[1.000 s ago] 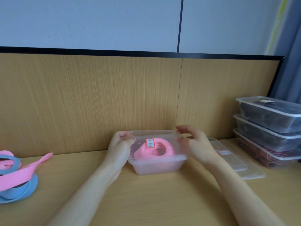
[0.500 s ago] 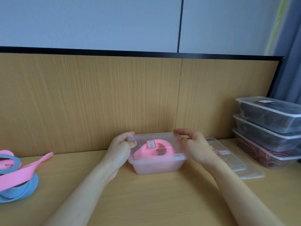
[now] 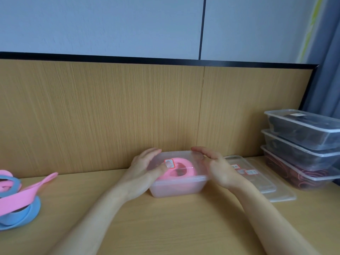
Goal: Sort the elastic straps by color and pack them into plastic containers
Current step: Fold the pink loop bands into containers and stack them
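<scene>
A clear plastic container (image 3: 176, 188) stands in the middle of the wooden table, with a coiled pink strap (image 3: 181, 171) inside and a clear lid (image 3: 176, 155) with a red-edged label on top. My left hand (image 3: 145, 167) lies on the lid's left side, fingers straight, thumb pressing near the label. My right hand (image 3: 215, 165) presses flat on the lid's right side. A loose heap of pink straps (image 3: 22, 195) and blue straps (image 3: 20, 216) lies at the far left.
Three lidded containers (image 3: 305, 150) with dark and red straps are stacked at the right edge. Two spare clear lids (image 3: 257, 179) lie flat between that stack and the middle container. A wooden back panel (image 3: 110, 116) runs right behind the container.
The lid has come down onto the container. Both hands have shifted from holding its ends to lying flat on top of it, fingers straightened.
</scene>
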Tool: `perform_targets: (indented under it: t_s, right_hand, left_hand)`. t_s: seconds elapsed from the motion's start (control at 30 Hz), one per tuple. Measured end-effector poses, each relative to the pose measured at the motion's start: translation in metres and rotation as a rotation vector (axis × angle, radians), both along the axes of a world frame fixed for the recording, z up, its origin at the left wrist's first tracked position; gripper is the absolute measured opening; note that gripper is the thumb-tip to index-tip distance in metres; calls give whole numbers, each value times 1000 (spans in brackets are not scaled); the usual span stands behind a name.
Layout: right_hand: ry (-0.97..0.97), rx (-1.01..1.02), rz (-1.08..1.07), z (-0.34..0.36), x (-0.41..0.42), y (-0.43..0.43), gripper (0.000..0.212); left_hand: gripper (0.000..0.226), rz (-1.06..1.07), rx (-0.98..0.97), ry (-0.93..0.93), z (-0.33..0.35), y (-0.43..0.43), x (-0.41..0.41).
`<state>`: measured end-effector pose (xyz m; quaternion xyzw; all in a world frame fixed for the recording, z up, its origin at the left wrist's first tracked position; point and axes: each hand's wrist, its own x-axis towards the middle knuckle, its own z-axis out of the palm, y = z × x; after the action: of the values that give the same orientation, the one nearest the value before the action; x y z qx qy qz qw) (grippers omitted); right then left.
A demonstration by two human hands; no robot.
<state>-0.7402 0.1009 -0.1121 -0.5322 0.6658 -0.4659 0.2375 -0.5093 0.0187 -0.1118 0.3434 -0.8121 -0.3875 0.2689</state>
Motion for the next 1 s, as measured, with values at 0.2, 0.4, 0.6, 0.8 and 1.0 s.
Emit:
perform_targets:
  t_s: [0.2, 0.4, 0.6, 0.8, 1.0]
  right_hand:
    - [376, 39, 42, -1, -2, 3, 47]
    - [744, 174, 100, 8, 3, 3, 51]
    - [940, 253, 200, 23, 19, -6, 59]
    - [856, 266, 208, 31, 38, -21, 70]
    - [682, 162, 315, 30, 34, -26, 85]
  left_hand:
    - [125, -24, -35, -71, 0, -2, 2]
    - [134, -46, -45, -156, 3, -5, 3]
    - [130, -71, -84, -215, 8, -13, 6]
    - [110, -32, -12, 73, -4, -17, 7]
    - [90, 46, 130, 285, -13, -24, 12]
